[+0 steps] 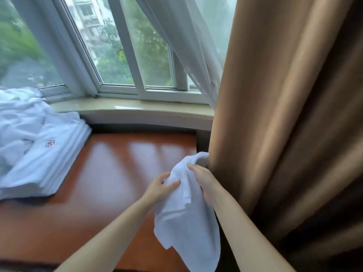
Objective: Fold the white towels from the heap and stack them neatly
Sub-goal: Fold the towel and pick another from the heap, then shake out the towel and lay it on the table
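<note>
From my head camera, I look down at a glossy reddish-brown surface [117, 173] under a bay window [117, 55]. Both my hands hold one white towel [186, 222] above the surface's right edge, beside a tan curtain [284, 114]. My left hand [157, 188] pinches a fold between thumb and fingers; my right hand [204, 181] grips the bunched top, and the rest hangs down. At the left edge sits a stack of folded white towels [51, 154], with a loose white heap [17, 118] touching it behind.
</note>
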Tool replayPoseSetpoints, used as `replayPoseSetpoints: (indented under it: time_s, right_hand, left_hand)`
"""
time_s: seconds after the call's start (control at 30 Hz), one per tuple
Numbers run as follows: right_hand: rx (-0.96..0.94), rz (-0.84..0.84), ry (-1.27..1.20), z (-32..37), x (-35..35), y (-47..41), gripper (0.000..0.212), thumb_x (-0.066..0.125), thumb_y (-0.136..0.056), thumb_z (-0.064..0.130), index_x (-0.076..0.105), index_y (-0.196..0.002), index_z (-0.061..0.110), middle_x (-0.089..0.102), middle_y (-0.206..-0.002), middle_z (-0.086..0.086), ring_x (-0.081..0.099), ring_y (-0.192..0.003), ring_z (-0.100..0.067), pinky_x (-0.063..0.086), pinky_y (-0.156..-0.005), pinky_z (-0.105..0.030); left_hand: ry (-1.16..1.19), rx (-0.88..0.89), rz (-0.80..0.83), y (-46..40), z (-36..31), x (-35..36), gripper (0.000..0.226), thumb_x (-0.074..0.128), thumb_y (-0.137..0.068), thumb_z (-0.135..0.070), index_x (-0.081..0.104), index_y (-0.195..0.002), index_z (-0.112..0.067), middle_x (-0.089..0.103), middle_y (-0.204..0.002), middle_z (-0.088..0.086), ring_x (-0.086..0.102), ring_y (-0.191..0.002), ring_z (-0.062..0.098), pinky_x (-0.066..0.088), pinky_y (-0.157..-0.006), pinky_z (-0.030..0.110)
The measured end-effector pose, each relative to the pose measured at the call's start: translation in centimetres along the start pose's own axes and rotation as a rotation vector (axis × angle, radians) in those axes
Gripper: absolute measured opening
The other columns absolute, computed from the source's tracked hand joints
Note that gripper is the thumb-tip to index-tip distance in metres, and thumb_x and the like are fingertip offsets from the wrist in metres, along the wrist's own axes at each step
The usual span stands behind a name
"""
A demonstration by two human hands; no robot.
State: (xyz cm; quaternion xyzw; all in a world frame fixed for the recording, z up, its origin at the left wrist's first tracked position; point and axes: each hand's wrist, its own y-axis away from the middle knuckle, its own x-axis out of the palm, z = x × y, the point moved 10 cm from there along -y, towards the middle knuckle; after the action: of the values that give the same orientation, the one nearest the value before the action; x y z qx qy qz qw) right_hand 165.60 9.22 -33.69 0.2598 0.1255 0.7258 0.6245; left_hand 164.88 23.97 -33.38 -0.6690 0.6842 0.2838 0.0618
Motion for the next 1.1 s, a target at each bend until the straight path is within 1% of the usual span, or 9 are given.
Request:
replayPoseSetpoints:
  time_s: [0.13,0.23,0.37,0.43,0.5,0.6,0.77,0.97,1.1]
  right_hand:
    - [0.062,0.073,0.16,0.6,3.2,-1.5,0.028,0.048,-0.1,0.035,0.06,-0.115,0.015,0.061,-0.12,-0.007,0.059,-0.108,-0.019,0.046,-0.095,-0.032]
    - [0.036,0.072,0.308,2.5,5.8,-2.9,0.032,0.057,-0.095,0.027,0.062,-0.122,0.009,0.063,-0.102,-0.005,0.059,-0.09,-0.02,0.049,-0.081,-0.032]
    - [-0.097,0.108,0.292,8.0,10.1,-5.2,0.036,0.058,-0.087,0.004,0.077,-0.068,0.029,0.072,-0.075,0.005,0.068,-0.071,-0.01,0.053,-0.064,-0.023]
    - [-0.134,0.129,0.27,10.4,12.3,-6.4,0.037,0.058,-0.085,0.005,0.077,-0.075,0.035,0.075,-0.082,0.006,0.07,-0.076,-0.014,0.055,-0.071,-0.029]
    - [-0.142,0.154,0.308,10.3,14.2,-8.4,0.036,0.054,-0.086,0.005,0.071,-0.103,0.032,0.074,-0.098,0.003,0.068,-0.08,-0.015,0.054,-0.073,-0.03]
    - [-0.068,0.036,0.352,5.6,13.3,-11.5,0.044,0.045,-0.088,-0.003,0.057,-0.127,0.015,0.065,-0.113,-0.009,0.06,-0.08,-0.019,0.051,-0.066,-0.024]
    - [0.275,-0.025,0.212,-5.3,9.2,-12.6,0.029,0.05,-0.086,-0.006,0.056,-0.105,0.015,0.067,-0.095,-0.005,0.064,-0.079,-0.021,0.054,-0.058,-0.029]
    - [0.472,-0.051,-0.046,-8.6,5.7,-11.7,0.012,0.063,-0.088,0.004,0.058,-0.099,0.005,0.07,-0.077,-0.01,0.069,-0.061,-0.02,0.051,-0.046,-0.023]
    - [0.269,-0.013,0.052,-6.3,3.5,-11.1,0.018,0.054,-0.09,0.002,0.048,-0.087,0.018,0.063,-0.077,0.0,0.061,-0.062,-0.014,0.047,-0.046,-0.02]
  left_hand:
    - [0.032,-0.147,0.174,0.2,2.0,-2.4,0.024,0.072,-0.081,-0.039,0.072,-0.104,-0.034,0.074,-0.097,-0.007,0.071,-0.089,0.007,0.055,-0.083,0.027]
    - [-0.07,-0.173,0.323,-1.2,2.0,-6.5,0.026,0.072,-0.085,-0.022,0.072,-0.109,-0.014,0.073,-0.106,0.007,0.069,-0.096,0.019,0.052,-0.091,0.037]
    - [-0.423,0.098,-0.272,-6.5,-3.9,-19.8,0.024,0.061,-0.093,-0.012,0.07,-0.115,-0.017,0.064,-0.115,0.008,0.06,-0.106,0.021,0.044,-0.095,0.036]
    - [-0.646,0.094,-0.619,-7.9,-6.7,-26.2,0.044,0.057,-0.095,-0.019,0.051,-0.138,-0.026,0.044,-0.135,0.007,0.046,-0.121,0.027,0.036,-0.103,0.041]
    - [-0.648,0.005,-0.668,-10.0,-5.5,-29.0,0.06,0.056,-0.094,-0.03,0.031,-0.148,-0.031,0.029,-0.145,0.006,0.034,-0.13,0.03,0.029,-0.108,0.048]
    - [-0.404,-0.096,-0.643,-10.9,1.1,-26.8,0.052,0.05,-0.096,-0.029,0.036,-0.146,-0.025,0.034,-0.145,0.012,0.039,-0.129,0.033,0.036,-0.102,0.044]
    - [0.257,-0.502,-0.338,-7.5,16.1,-12.4,0.026,0.057,-0.092,-0.012,0.054,-0.117,-0.009,0.058,-0.108,0.01,0.055,-0.105,0.028,0.047,-0.081,0.034]
    - [0.995,-0.707,-0.401,-5.3,18.9,-4.0,0.068,0.064,-0.088,0.0,0.03,-0.146,-0.006,0.06,-0.11,0.016,0.064,-0.087,0.025,0.053,-0.061,0.03]
    - [1.201,-0.719,-0.526,-2.7,17.3,-3.5,0.023,0.042,-0.077,0.019,0.057,-0.084,0.003,0.049,-0.062,0.006,0.039,-0.043,0.009,0.029,-0.034,0.014]
